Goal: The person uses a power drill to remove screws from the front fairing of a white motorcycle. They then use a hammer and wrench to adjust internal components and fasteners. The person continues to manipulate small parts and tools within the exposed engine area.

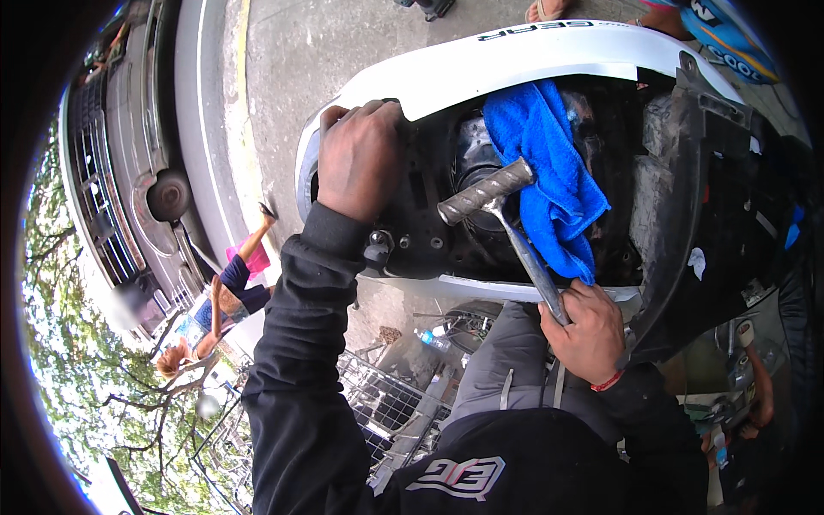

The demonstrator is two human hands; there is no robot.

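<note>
A scooter's opened body, with a white side panel [455,73] and dark inner parts, lies across in front of me. My left hand [360,159] is closed, its fingers curled over the panel's left end; the fingertips are hidden. In my right hand [585,335], low on the near side, is the lower end of a T-shaped metal tool [525,249]. Its shaft slants up to a ridged grey crossbar above the dark cavity. A bright blue cloth [549,172] is draped over the cavity, partly behind the tool.
A wire basket [390,412] and a plastic bottle [432,340] are below the scooter. At the left, a person [219,313] is by the roadside near a large vehicle [112,189]. Another person's arm [760,386] shows at lower right. A sandalled foot [547,10] is at the top.
</note>
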